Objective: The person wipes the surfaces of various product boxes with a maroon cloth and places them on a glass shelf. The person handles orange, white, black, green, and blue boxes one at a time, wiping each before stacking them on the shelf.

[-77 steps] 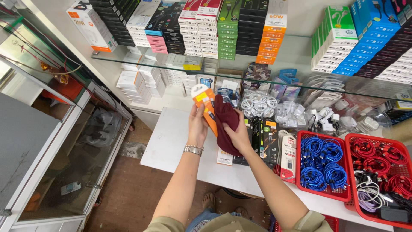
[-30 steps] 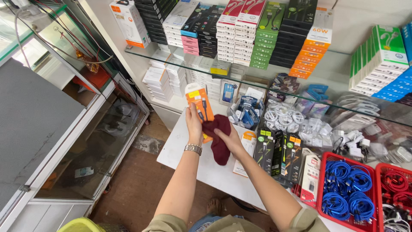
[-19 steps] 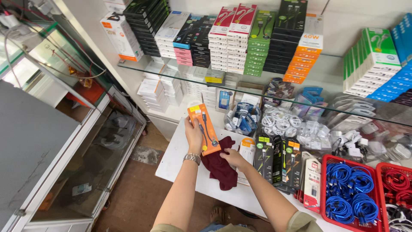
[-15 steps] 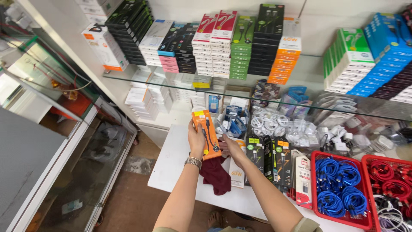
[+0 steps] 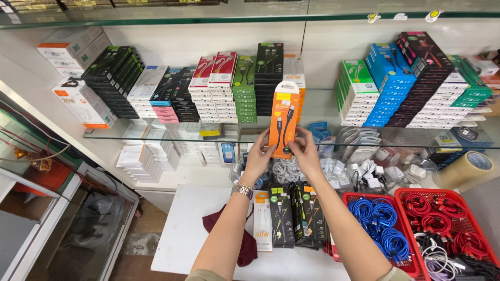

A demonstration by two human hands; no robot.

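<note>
Orange cable pack (image 5: 284, 120), a flat carded box with a dark cable showing through its front, is held upright in the head view, raised in front of the glass shelf (image 5: 156, 139) and level with the stacked boxes behind it. The left hand (image 5: 259, 156) is closed on its lower left edge and the right hand (image 5: 305, 154) pinches its lower right corner, so both hands grip the one pack, clear of the tabletop (image 5: 182, 239). As a judgement, the step in hand is handling this single pack at shelf height; any next move calls for a steady two-handed grip and care not to knock the neat stacks just behind, such as the green boxes (image 5: 245, 88) beside a matching orange stack. Counting: one pack in the hands, two hands, one wristwatch (image 5: 242, 190) on the left wrist, one dark red cloth (image 5: 245, 244) lying on the tabletop under the left forearm, and two red baskets (image 5: 364, 196), one with coiled blue cables (image 5: 383, 229) and one with red cables. A row of upright dark packs (image 5: 294, 213) stands on the tabletop; perhaps five, though they overlap too much to be sure.
</note>
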